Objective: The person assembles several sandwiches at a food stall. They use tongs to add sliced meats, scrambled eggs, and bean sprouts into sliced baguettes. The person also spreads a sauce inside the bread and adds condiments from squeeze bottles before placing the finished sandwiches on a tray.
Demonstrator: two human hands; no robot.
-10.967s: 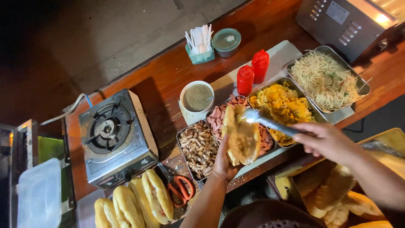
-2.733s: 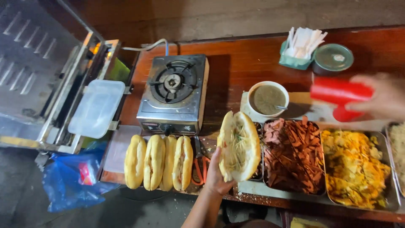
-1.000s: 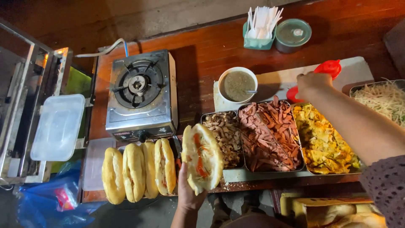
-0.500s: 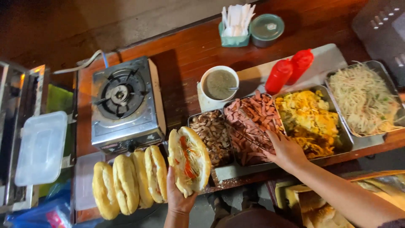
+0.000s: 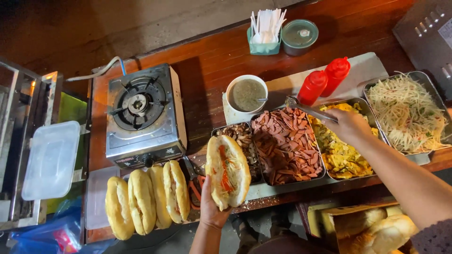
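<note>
My left hand (image 5: 210, 209) holds an opened bread roll (image 5: 229, 170) with shredded filling and a red streak inside, above the counter's front edge. My right hand (image 5: 347, 126) grips metal tongs (image 5: 307, 107) over the tray of yellow egg pieces (image 5: 340, 154); the tong tips reach toward the tray of sliced pink meat (image 5: 288, 145). A smaller tray of brown chopped meat (image 5: 241, 139) lies just right of the roll.
Several filled rolls (image 5: 147, 198) lie at the front left. A gas stove (image 5: 140, 114), a bowl of grey sauce (image 5: 246, 96), two red squeeze bottles (image 5: 324, 83), a tray of pale shredded vegetable (image 5: 407, 113), a napkin holder (image 5: 265, 29) and a lidded pot (image 5: 299, 35) stand on the wooden counter (image 5: 207, 66).
My right hand put the red bottle back beside the other one, dipped to the meat tray, and now holds tongs over the egg tray. The roll stays in my left hand.
</note>
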